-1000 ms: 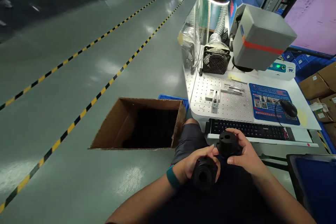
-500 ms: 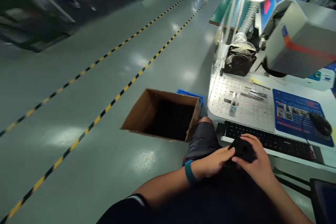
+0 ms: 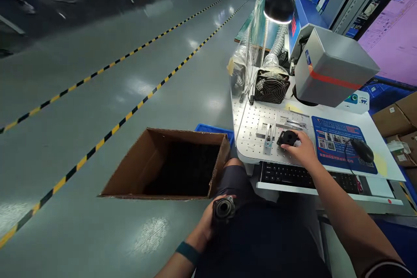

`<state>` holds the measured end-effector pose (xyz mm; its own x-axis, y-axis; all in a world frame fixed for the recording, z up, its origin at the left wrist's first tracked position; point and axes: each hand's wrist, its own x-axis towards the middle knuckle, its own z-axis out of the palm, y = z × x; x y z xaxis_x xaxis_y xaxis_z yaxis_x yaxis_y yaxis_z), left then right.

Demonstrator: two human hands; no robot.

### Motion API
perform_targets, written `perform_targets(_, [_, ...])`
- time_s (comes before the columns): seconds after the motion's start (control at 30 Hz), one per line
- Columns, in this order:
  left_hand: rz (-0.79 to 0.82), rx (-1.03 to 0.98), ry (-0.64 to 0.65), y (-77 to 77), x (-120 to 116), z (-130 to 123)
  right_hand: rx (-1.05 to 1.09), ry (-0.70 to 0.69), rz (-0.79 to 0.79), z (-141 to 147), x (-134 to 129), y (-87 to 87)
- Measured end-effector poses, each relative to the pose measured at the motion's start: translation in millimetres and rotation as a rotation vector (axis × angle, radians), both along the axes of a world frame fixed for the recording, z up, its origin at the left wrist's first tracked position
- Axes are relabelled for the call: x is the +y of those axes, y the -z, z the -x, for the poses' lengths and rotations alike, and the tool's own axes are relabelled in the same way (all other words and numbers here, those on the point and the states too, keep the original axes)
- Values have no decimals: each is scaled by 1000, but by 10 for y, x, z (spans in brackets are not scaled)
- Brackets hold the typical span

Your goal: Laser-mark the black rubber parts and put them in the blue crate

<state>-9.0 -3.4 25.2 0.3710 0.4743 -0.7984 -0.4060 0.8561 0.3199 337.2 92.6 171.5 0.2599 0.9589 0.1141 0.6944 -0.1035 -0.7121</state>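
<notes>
The right hand (image 3: 305, 151) grips a black part (image 3: 287, 138) at the perforated plate (image 3: 248, 127), whether already set down I cannot tell; the left hand (image 3: 206, 219) holds a second part (image 3: 223, 208) near the cardboard box (image 3: 132, 167)

On your worktop (image 3: 391, 160), the perforated plate (image 3: 249, 143) lies toward the left front corner, the mouse pad (image 3: 332, 128) just right of it, the mouse (image 3: 362, 150) on that pad. Behind the plate stands the fan (image 3: 272, 90). Your keyboard (image 3: 286, 173) lies before the worktop's front edge. Left of the worktop, the carton (image 3: 130, 165) stands on the floor (image 3: 182, 95), the tray (image 3: 211, 129) behind it.
</notes>
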Motion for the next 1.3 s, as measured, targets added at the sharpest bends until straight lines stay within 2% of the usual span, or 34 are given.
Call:
perform_targets(0.1, [74, -32, -95, 195, -7, 72, 18, -4, 22, -40, 188, 102])
perform_targets(0.27, [19, -42, -69, 322, 14, 49, -17, -7, 32, -117, 362, 242])
perform_targets(0.53, [54, -114, -71, 358, 58, 89, -55, -9, -27, -140, 455, 352])
perform_targets(0.67, [35, -117, -49, 368, 100, 81, -50, -12, -32, -96, 412, 279])
perform_targets(0.87, [32, -94, -41, 406, 126, 52, -64, 73, -65, -40, 250, 170])
perform_targets(1.0, [54, -107, -45, 417, 114, 63, -119, 93, -19, -27, 258, 288])
perform_targets(1.13, [44, -95, -52, 403, 95, 66, -145, 119, -54, -16, 329, 423])
perform_targets(1.3, [22, -115, -37, 415, 91, 60, -153, 118, -80, -12, 349, 458])
